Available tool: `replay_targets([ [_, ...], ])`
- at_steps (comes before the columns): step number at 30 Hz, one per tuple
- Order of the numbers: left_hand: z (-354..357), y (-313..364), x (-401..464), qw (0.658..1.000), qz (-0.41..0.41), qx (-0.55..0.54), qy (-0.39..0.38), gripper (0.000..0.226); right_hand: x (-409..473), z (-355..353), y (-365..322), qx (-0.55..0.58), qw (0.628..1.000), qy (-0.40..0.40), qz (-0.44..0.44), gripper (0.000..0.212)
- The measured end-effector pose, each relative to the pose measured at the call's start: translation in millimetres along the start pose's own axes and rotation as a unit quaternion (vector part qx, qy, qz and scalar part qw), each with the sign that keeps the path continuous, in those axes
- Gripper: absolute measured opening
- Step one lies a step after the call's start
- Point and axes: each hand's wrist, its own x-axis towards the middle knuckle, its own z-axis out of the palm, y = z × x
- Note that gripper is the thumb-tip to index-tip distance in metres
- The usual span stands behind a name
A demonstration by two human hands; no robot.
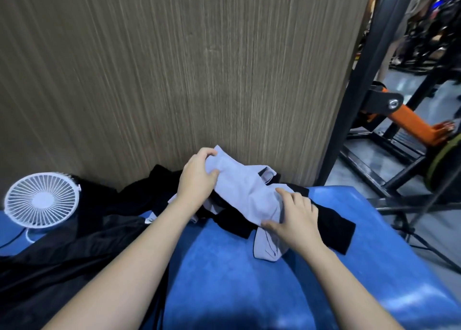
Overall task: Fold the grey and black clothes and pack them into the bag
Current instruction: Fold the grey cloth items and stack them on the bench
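A light grey garment with black trim lies bunched on a blue padded surface, over a black garment. My left hand grips the grey garment's far upper end, thumb and fingers pinched on the cloth. My right hand holds its near right part, fingers curled over the fabric and thumb under the fold. A large black fabric mass spreads to the left, reaching the wall; whether it is a bag or clothing I cannot tell.
A white desk fan stands at the left on the blue surface, its cable trailing left. A wood-grain wall panel rises right behind the clothes. Black and orange metal equipment stands on the floor to the right.
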Motion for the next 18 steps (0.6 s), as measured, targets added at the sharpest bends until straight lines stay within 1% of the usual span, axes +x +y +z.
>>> replay_targets([
  [1,-3.4,3.8,-3.9,1.000,0.014,-0.020,0.005,0.039,1.0,0.6,0.6,0.010,0.999,0.027,-0.016,0.074],
  [2,-8.1,8.6,-9.2,0.999,0.024,-0.043,0.007,0.037,1.7,0.2,1.2,0.044,0.997,0.057,-0.034,0.062],
  [3,-13.8,13.7,-15.5,0.997,0.031,-0.063,0.009,0.036,2.1,-1.8,1.0,0.109,0.990,0.082,-0.047,0.051],
  [4,-20.7,18.3,-23.2,0.996,0.036,-0.082,0.012,0.035,1.4,-6.7,-0.7,0.197,0.975,0.092,-0.048,0.046],
  [6,-37.1,24.4,-40.8,0.992,0.046,-0.112,0.028,0.037,-4.5,-22.2,-5.0,0.370,0.926,0.075,-0.025,0.047],
  [7,-45.9,25.3,-50.1,0.990,0.048,-0.125,0.033,0.040,-10.4,-31.1,-7.2,0.436,0.898,0.059,-0.019,0.048],
  [10,-69.2,19.3,-83.1,0.982,0.018,-0.184,0.031,0.044,-31.2,-54.9,-5.9,0.557,0.830,0.018,-0.002,0.047],
  [11,-73.7,13.6,-95.1,0.979,0.006,-0.201,0.028,0.044,-38.1,-61.7,-5.3,0.583,0.812,0.005,0.011,0.047],
  [12,-75.5,5.4,-107.0,0.977,-0.008,-0.211,0.021,0.044,-44.3,-66.4,-3.9,0.594,0.804,-0.008,0.025,0.046],
  [13,-75.8,-2.5,-119.0,0.978,-0.017,-0.210,0.013,0.043,-50.8,-69.1,-3.3,0.589,0.807,-0.021,0.040,0.045],
  [15,-72.4,-21.3,-141.7,0.982,-0.041,-0.183,-0.009,0.042,-66.6,-69.6,-3.6,0.558,0.826,-0.037,0.071,0.044],
  [17,-69.1,-33.9,-160.6,0.986,-0.070,-0.145,-0.045,0.049,-85.3,-65.5,-2.9,0.540,0.834,-0.057,0.098,0.044],
  [18,-67.9,-39.8,-168.0,0.988,-0.068,-0.121,-0.062,0.054,-94.3,-63.6,-2.0,0.542,0.830,-0.073,0.107,0.045],
])
